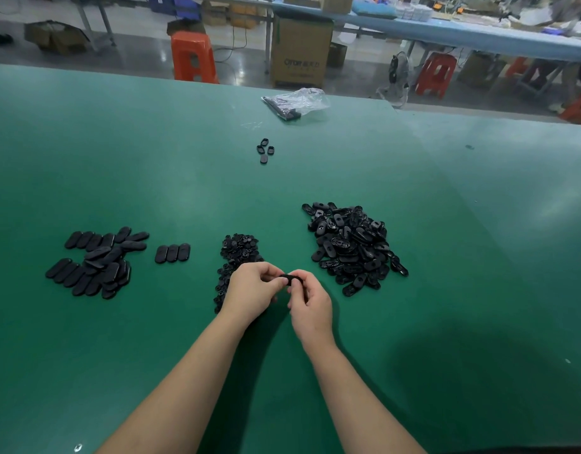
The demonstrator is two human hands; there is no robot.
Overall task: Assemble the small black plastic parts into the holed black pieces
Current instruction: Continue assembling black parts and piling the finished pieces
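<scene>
Oval black pieces (99,262), closed-faced, heaped and lined at far left of the green surface (446,224); three more (172,253) side by side just to their right. Small black plastic parts (238,250) piled near centre, trailing toward the left hand (251,291). Left hand curled, fingertips pinching one black piece (290,279) lifted above the surface; right hand (310,304) curled too, gripping the same piece from the other side. Holed black pieces (351,245) mounded to the right, near the hands. Farther back, four loose pieces (265,150) and a clear plastic bag (297,101) of dark parts near the far edge. Beyond the surface: orange stool (193,57), cardboard box (300,50), red stools (435,75), long blue table (479,36).
</scene>
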